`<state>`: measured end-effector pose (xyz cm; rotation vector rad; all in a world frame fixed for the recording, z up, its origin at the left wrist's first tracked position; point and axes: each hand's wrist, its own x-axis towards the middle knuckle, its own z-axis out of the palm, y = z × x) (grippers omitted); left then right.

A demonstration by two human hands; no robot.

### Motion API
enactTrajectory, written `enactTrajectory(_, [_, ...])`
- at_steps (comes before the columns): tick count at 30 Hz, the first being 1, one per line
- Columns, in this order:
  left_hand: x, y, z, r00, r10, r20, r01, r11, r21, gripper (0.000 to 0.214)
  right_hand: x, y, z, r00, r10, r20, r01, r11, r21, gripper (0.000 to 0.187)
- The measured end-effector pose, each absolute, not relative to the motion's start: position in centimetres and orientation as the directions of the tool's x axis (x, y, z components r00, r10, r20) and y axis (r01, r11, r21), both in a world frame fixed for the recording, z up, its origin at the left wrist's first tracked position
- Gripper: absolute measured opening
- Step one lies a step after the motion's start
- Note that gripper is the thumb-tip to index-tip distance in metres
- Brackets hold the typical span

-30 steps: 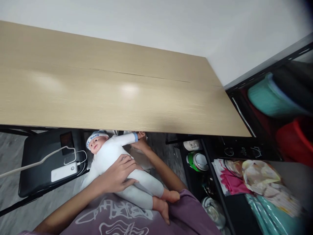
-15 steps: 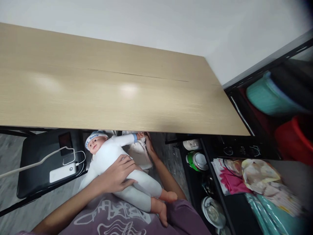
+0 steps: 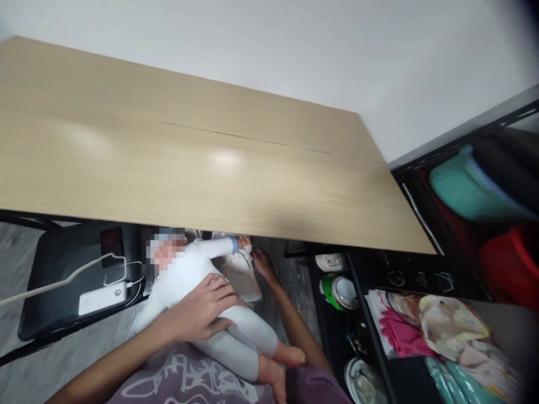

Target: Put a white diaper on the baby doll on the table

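Table edge ahead, your loose left hand seemingly steadies the doll; shifting needs support. Your right hand's grip is unclear.

Room lies between right hand and black shelf — tabletop overhangs ahead.

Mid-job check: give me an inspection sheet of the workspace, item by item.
Surface: pale wooden tabletop, thin line running along it.
Job's things: doll in white, lying slantwise over the lap; pale cloth item by its hand.
Clutter: white power bank and dark flat device on a black seat.
Hands: left hand rests on the doll; right hand beside the pale cloth item, contact unclear.
Cables: white cable crosses the seat.
Surroundings: white wall; black shelving, teal container, red container at right.
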<state>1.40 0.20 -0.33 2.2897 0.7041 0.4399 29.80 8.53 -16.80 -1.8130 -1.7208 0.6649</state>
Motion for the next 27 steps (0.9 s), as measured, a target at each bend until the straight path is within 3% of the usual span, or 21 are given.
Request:
enactTrajectory(2, [1.2, 0.3, -0.2, 0.800, 0.591, 0.106, 0.354, -0.606, 0.712, 0.033, 30.7, 7.2, -15.6, 0.115, 0.992, 0.046, 0.730, -0.053, -0.682, 0.050])
enactTrajectory(4, [1.1, 0.3, -0.2, 0.806, 0.583, 0.100, 0.345, -0.599, 0.722, 0.035, 30.6, 6.0, -13.6, 0.110, 0.986, 0.128, 0.736, 0.006, -0.677, 0.040])
enactTrajectory(6, [1.0, 0.4, -0.2, 0.813, 0.575, 0.094, 0.330, -0.588, 0.739, 0.037, 29.6, 5.1, -11.2, -0.019, 0.972, 0.236, 0.740, 0.172, -0.650, 0.027])
enactTrajectory(8, [1.0, 0.5, 0.0, 0.819, 0.568, 0.086, 0.318, -0.573, 0.756, 0.040, 27.8, 5.1, -9.2, -0.245, 0.923, 0.297, 0.706, 0.380, -0.598, 0.026])
enactTrajectory(10, [1.2, 0.7, 0.3, 0.822, 0.564, 0.075, 0.314, -0.559, 0.767, 0.042, 25.6, 6.1, -7.9, -0.464, 0.846, 0.262, 0.640, 0.525, -0.561, 0.042])
enactTrajectory(12, [1.4, 1.0, 0.7, 0.821, 0.566, 0.070, 0.315, -0.553, 0.772, 0.040, 23.4, 7.7, -7.5, -0.575, 0.800, 0.171, 0.621, 0.563, -0.545, 0.057])
enactTrajectory(16, [0.0, 0.2, 0.0, 0.785, 0.592, 0.182, 0.271, -0.593, 0.758, 0.040, 20.4, 10.5, -7.4, -0.581, 0.814, 0.003, 0.698, 0.501, -0.512, 0.046])
enactTrajectory(19, [-3.8, -2.9, -3.0, 0.575, 0.732, 0.365, 0.314, -0.609, 0.728, 0.040, 19.3, 10.9, -6.7, -0.622, 0.783, -0.003, 0.684, 0.541, -0.490, 0.034])
enactTrajectory(21, [-7.1, -5.8, -5.8, 0.184, 0.903, 0.388, 0.507, -0.426, 0.749, 0.033, 18.9, 10.6, -6.0, -0.656, 0.754, 0.022, 0.661, 0.588, -0.466, 0.030])
enactTrajectory(22, [-8.6, -7.2, -7.1, 0.008, 0.950, 0.313, 0.586, -0.258, 0.768, 0.028, 18.6, 10.4, -5.6, -0.666, 0.745, 0.033, 0.654, 0.605, -0.453, 0.029])
enactTrajectory(24, [-10.9, -9.4, -9.3, -0.198, 0.980, 0.023, 0.590, 0.100, 0.801, 0.041, 18.2, 10.2, -4.9, -0.685, 0.727, 0.043, 0.645, 0.633, -0.428, 0.028])
enactTrajectory(27, [-12.2, -10.4, -10.5, -0.221, 0.910, -0.351, 0.469, 0.414, 0.780, 0.067, 17.4, 10.1, -3.5, -0.721, 0.692, 0.041, 0.628, 0.677, -0.385, 0.029])
